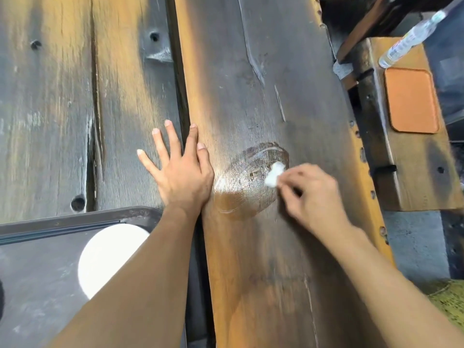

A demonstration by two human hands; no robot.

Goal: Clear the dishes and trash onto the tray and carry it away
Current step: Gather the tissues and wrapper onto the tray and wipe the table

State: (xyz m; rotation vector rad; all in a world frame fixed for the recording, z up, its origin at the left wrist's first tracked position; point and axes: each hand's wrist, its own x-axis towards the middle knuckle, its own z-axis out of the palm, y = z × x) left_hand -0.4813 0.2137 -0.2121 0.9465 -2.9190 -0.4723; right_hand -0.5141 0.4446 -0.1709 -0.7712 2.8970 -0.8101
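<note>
Fingers of the right hand pinch a small white wad of tissue and press it down on the tabletop. The wad sits at the right edge of a wet, shiny oval patch on the dark wooden plank, and the patch spreads from those fingertips toward the left hand. That hand lies flat, palm down, its fingers spread open and gripping nothing; they straddle the dark gap between two planks, with the thumb side resting on the plank that carries the wet patch.

Below the left fingers, near the forearm, stands a dark tray with a raised rim, touching the near edge of the left planks. A white round plate lies on it, partly hidden by the left forearm, and a pair of dark chopsticks rests along the tray's far side.

Well beyond the right fingers, past the tabletop's edge, a wooden bench holds an orange cushion. A clear plastic bottle with a printed label lies tilted just above the cushion.
</note>
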